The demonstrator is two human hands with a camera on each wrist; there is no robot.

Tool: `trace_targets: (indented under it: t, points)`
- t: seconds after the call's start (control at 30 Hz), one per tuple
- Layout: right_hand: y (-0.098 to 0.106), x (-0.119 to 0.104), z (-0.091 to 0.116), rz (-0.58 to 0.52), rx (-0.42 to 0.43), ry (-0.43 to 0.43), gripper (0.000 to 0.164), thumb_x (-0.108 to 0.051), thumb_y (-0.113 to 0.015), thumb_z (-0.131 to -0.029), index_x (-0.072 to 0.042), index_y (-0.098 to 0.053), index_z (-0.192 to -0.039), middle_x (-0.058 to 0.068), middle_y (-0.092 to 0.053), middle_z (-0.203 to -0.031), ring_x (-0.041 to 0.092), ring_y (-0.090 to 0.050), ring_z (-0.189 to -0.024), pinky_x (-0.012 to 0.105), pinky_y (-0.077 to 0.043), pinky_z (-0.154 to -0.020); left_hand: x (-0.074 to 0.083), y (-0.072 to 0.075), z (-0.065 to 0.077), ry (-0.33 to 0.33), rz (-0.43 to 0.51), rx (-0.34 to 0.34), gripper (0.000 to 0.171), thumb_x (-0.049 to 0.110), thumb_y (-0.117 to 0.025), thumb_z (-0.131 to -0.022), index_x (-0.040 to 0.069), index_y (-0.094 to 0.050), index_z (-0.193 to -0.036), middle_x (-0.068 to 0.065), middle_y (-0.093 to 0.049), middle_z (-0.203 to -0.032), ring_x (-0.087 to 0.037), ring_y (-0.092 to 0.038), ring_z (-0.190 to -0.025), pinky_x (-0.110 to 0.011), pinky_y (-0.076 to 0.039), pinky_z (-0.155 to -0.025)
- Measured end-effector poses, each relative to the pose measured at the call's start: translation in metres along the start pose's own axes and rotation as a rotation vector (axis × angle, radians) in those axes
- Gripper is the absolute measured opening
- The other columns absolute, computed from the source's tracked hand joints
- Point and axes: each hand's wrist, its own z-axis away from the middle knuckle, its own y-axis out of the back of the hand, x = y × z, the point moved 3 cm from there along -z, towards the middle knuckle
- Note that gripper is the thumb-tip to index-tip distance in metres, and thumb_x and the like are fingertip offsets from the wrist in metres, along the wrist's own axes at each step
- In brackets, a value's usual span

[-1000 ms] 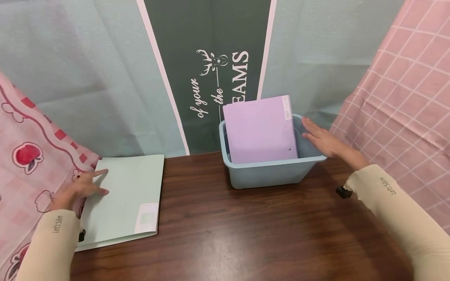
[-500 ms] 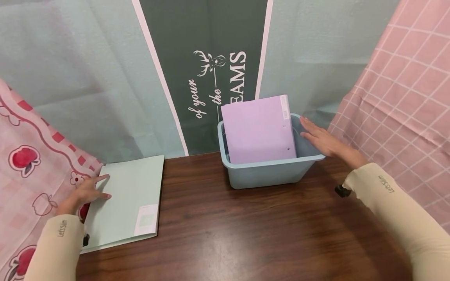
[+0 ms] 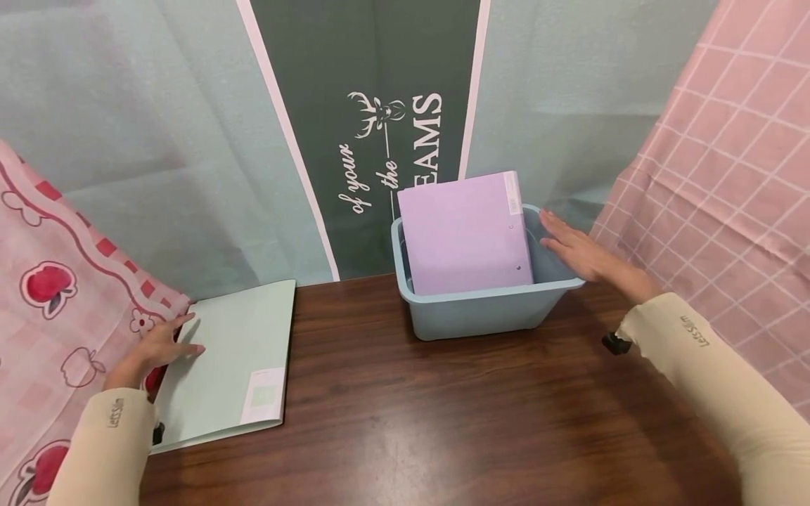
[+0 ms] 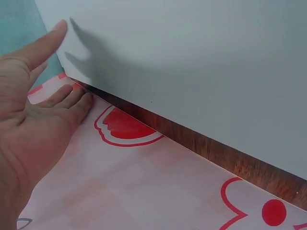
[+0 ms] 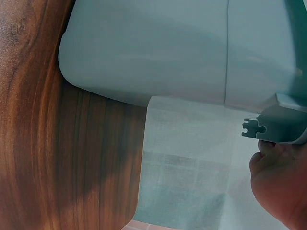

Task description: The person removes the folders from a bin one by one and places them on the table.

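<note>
A pale green folder (image 3: 234,351) with a white label lies at the left of the table, its left edge shifted in from the cloth. My left hand (image 3: 158,343) is at that edge, fingers spread and relaxed. In the left wrist view, the left hand's thumb (image 4: 43,48) stands over the folder, while the other fingers lie low beside its edge; whether they reach under it is unclear. A blue plastic bin (image 3: 474,316) holds a tilted purple folder (image 3: 465,232). My right hand (image 3: 579,249) rests straight-fingered on the bin's right rim, mostly cut off in the right wrist view.
The brown wooden table (image 3: 405,407) spreads between folder and bin. A grey-green cloth (image 3: 158,140) hangs behind. Pink apple-print cloth (image 3: 50,351) borders the left, pink checked cloth (image 3: 728,176) the right.
The green folder's left edge has moved slightly right, and my left hand has moved right with it. The right hand, bin and purple folder look unmoved.
</note>
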Motion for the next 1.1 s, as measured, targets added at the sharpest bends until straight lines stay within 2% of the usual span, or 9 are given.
trace_targets:
  t: [0.2,0.4,0.5,0.7,0.9,1.1]
  points:
    - [0.001,-0.001,-0.002,0.009,-0.01,0.002,0.07,-0.034,-0.035,-0.116,-0.003,-0.002,-0.169,0.018,0.006,-0.176,0.039,0.006,-0.163,0.06,0.0,-0.13,0.013,0.002,-0.001,-0.078,-0.027,0.085,0.089,0.025,-0.073,-0.102,-0.016,-0.019,-0.159,-0.052,-0.019,-0.156,-0.069,-0.029,-0.137,-0.082,-0.03,-0.107]
    - [0.003,0.0,-0.004,0.023,-0.027,-0.003,0.07,-0.035,-0.033,-0.117,-0.001,0.0,-0.168,0.019,0.007,-0.175,0.041,0.006,-0.162,0.059,0.0,-0.13,0.029,0.007,-0.01,-0.123,0.017,0.122,0.086,0.031,-0.065,-0.107,-0.017,-0.018,-0.16,-0.05,-0.018,-0.158,-0.069,-0.022,-0.143,-0.082,-0.025,-0.11]
    - [0.003,0.001,-0.004,0.027,-0.035,-0.012,0.07,-0.036,-0.031,-0.117,-0.001,0.002,-0.168,0.02,0.007,-0.175,0.042,0.005,-0.162,0.061,-0.001,-0.13,0.038,0.008,-0.015,-0.15,0.023,0.138,0.085,0.034,-0.063,-0.108,-0.014,-0.018,-0.161,-0.048,-0.02,-0.16,-0.068,-0.025,-0.144,-0.081,-0.028,-0.11]
    - [0.004,0.001,-0.003,0.034,-0.046,-0.017,0.071,-0.038,-0.03,-0.117,0.0,0.002,-0.167,0.021,0.007,-0.175,0.044,0.004,-0.161,0.063,-0.001,-0.129,0.07,0.013,-0.023,-0.218,0.009,0.154,0.082,0.032,-0.063,-0.108,-0.007,-0.017,-0.165,-0.043,-0.022,-0.164,-0.066,-0.036,-0.139,-0.077,-0.039,-0.107]
    - [0.005,0.003,-0.004,0.03,-0.046,-0.026,0.07,-0.037,-0.03,-0.117,-0.001,0.002,-0.168,0.022,0.006,-0.175,0.045,0.003,-0.161,0.062,-0.001,-0.129,0.105,0.018,-0.023,-0.26,0.122,0.132,0.085,0.033,-0.063,-0.108,0.0,-0.013,-0.168,-0.037,-0.012,-0.17,-0.061,-0.026,-0.149,-0.075,-0.032,-0.114]
    - [0.006,0.004,-0.007,0.02,-0.041,-0.016,0.069,-0.037,-0.03,-0.117,0.0,0.0,-0.168,0.023,0.003,-0.175,0.046,0.002,-0.161,0.061,-0.001,-0.13,0.134,0.021,-0.022,-0.317,0.222,0.143,0.083,0.027,-0.066,-0.107,0.005,-0.016,-0.17,-0.031,-0.013,-0.172,-0.054,-0.022,-0.155,-0.071,-0.028,-0.118]
